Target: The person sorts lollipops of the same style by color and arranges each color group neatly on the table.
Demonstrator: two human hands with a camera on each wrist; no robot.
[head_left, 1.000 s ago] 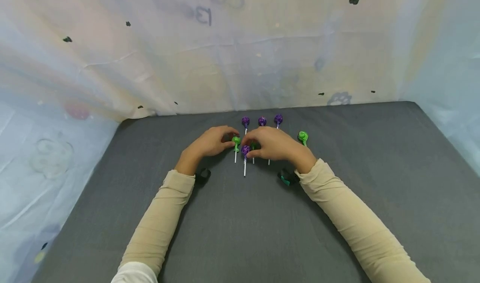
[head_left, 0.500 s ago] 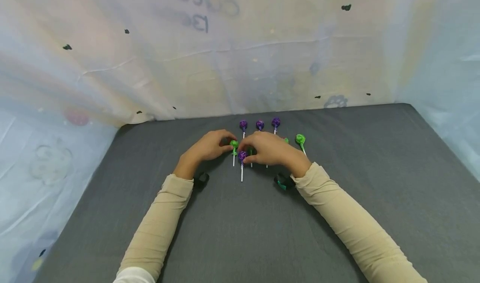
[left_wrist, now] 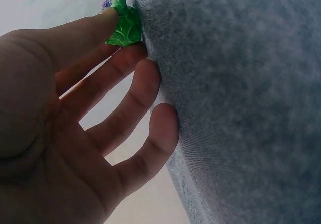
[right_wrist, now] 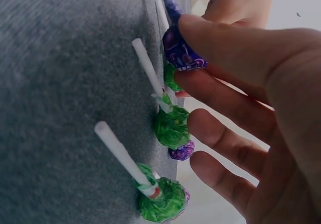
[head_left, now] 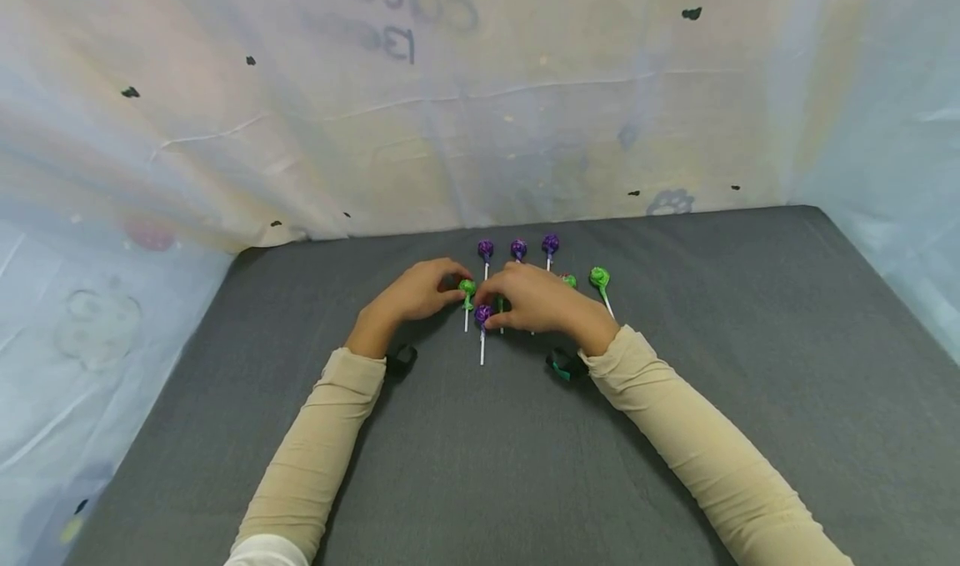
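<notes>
Left hand (head_left: 411, 293) pinches green lollipop (head_left: 467, 287). Right hand (head_left: 542, 299) pinches purple lollipop (head_left: 483, 312), just right of green; both sticks point toward the person.

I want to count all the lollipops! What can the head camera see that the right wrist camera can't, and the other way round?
Only the head view shows the whole grey mat, both sleeves, the left hand at a green lollipop, and the back row of three purple lollipops.

Only the right wrist view shows, close up, the two green lollipops hidden under the right hand, with their white sticks.

Both show the right hand pinching the purple lollipop between thumb and finger.
</notes>
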